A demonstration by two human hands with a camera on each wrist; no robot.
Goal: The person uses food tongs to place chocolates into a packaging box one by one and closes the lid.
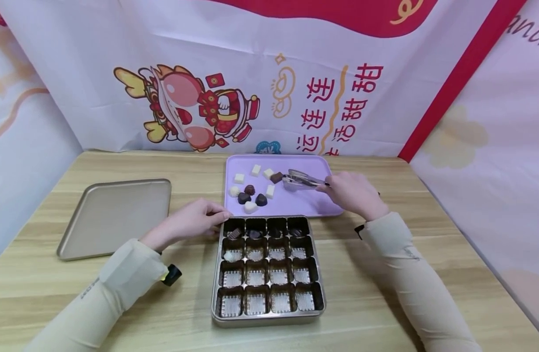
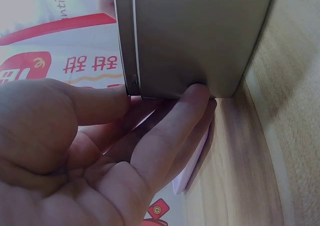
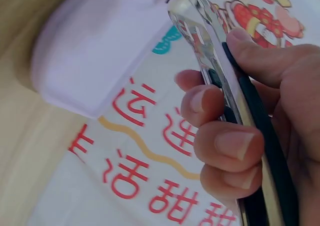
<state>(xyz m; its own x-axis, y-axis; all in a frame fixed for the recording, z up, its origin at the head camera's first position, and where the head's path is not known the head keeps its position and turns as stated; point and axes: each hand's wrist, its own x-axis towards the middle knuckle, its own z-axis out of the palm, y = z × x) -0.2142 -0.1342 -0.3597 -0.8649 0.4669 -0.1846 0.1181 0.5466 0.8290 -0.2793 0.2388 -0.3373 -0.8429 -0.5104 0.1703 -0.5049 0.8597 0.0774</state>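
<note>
"What containers have you got in front of you?"

"Nearest me is a metal tin (image 1: 269, 320) with a four-by-four insert. Each compartment of its far row has one dark chocolate (image 1: 254, 234), and a white piece (image 1: 228, 255) sits in the leftmost compartment of the second row. In the others I see ribbed bottoms. Just beyond it is a purple tray (image 1: 302, 203), with white chocolates (image 1: 256, 170) and rounded dark ones (image 1: 261, 200) spread over its left half. A square brown chocolate (image 1: 276, 177) lies among them, towards the middle."

"And your hands?"

"My left hand (image 1: 199, 218) holds the tin by its far left corner, thumb at the rim and fingertips against the side. My right hand (image 1: 353, 193) grips metal tongs (image 1: 312, 181) with dark handles. Their tips are at the brown square; whether they pinch it, I can't tell."

"What else is around, or in the way?"

"A shallow metal lid (image 1: 115, 220) lies on the wooden table (image 1: 177, 313), left of the tray and well apart from the tin. Behind everything hangs a printed cloth (image 1: 164, 29). My left fingers crowd the narrow spot between the tin's corner and the tray, and the tongs reach over the tray's right half."
</note>
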